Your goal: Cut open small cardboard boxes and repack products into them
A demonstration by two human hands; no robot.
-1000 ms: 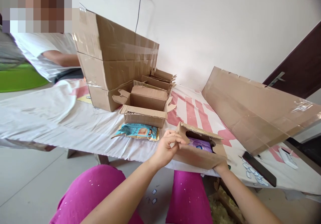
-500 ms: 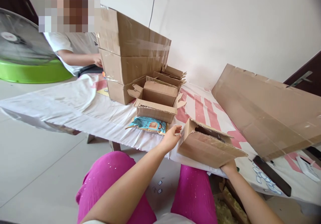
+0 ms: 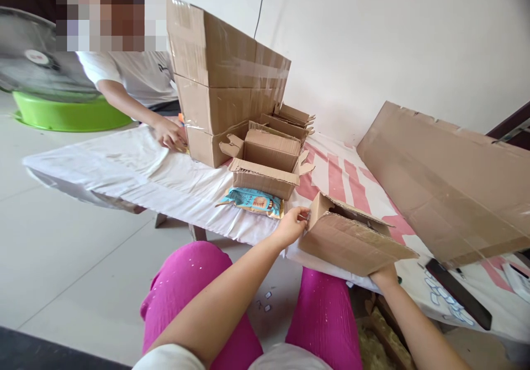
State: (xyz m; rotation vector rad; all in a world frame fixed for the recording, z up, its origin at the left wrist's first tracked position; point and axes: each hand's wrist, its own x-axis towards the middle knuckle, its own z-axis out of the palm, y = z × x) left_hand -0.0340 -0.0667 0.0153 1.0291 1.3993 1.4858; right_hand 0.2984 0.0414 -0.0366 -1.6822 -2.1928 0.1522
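Note:
A small cardboard box [image 3: 348, 241] with its top flaps raised is tilted at the near edge of the table. My left hand [image 3: 293, 226] is at its left end, fingers curled and pressed against the cardboard. Under the box's lower right corner, my right hand [image 3: 384, 277] grips it; most of those fingers are hidden beneath. To the left of my left hand lies a blue snack packet [image 3: 253, 201]. Right behind the packet stands an open cardboard box [image 3: 265, 179] with its flaps spread.
Stacked taped cartons [image 3: 232, 55] rise at the back left, with more open boxes [image 3: 285, 127] beside them. A co-worker's hand [image 3: 169, 133] rests by the stack. At right are a large cardboard sheet [image 3: 447, 182] and a black phone [image 3: 459, 294] on the cloth-covered table [image 3: 103, 160].
My left hand's fingers have curled closer against the box's end. The co-worker's hand has come down onto the table beside the stack. The view has shifted slightly left.

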